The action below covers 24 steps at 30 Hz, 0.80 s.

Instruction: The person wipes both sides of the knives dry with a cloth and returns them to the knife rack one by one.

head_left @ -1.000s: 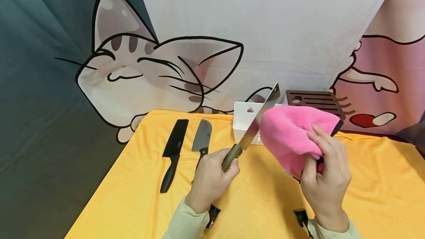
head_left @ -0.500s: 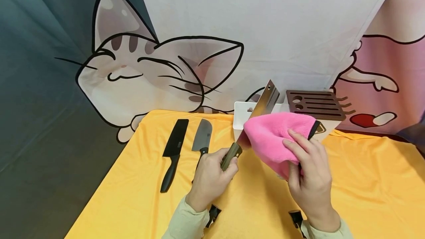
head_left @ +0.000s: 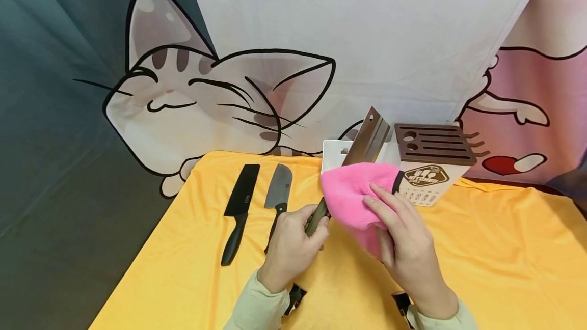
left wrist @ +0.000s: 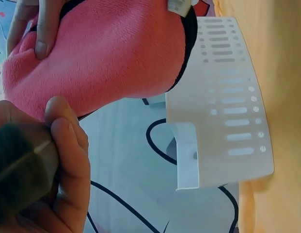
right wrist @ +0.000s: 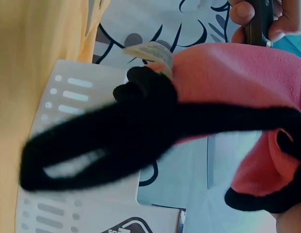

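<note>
My left hand grips the brown-green handle of a kitchen knife. Its broad blade, with a small hole near the tip, slants up and away to the right. A pink cloth with black edging covers the lower blade next to the handle. With thumb and fingers my right hand pinches this cloth from the right side. In the right wrist view a black hanging loop and a pale label show on the cloth. Whether the cloth wraps both blade faces is hidden.
Left of my hands lie a black knife and a grey-bladed knife on the yellow tablecloth. At the back stands a white knife holder with a brown slotted top. A printed cat curtain hangs behind.
My right hand has moved left with the pink cloth, from the blade's right side down over the blade near the handle. The blade has turned slightly; the left hand stays nearly in place.
</note>
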Available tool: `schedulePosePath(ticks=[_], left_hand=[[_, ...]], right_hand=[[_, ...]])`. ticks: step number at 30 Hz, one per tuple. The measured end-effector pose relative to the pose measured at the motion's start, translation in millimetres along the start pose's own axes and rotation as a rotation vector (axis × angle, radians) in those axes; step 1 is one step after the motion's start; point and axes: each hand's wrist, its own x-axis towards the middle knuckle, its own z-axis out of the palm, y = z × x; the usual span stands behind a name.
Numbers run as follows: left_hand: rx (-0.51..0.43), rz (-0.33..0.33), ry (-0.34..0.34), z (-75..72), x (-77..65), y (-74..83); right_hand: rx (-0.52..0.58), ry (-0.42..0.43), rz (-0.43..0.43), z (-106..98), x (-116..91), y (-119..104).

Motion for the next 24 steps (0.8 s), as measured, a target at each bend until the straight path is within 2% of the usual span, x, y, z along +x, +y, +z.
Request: schedulePosePath(ticks=[5, 9, 13, 24], left_hand=[[0.017, 0.023, 0.004, 1.9, 0.2, 0.4], [0.04, 0.052, 0.013, 3.1, 0.0, 0.0], [0.054, 0.078, 0.014, 3.7, 0.0, -0.6], [0.032, 0.121, -0.069, 4.2, -0.6, 3.2]], right_hand=[[0.038, -0.103, -0.001, 1.5, -2.5, -0.3], [0.054, -0.132, -0.012, 2.5, -5.9, 1.4], [0.052, -0.139, -0.016, 2.6, -8.9, 3.8], [-0.004, -0.072, 0.02, 3.0, -10.2, 3.8]])
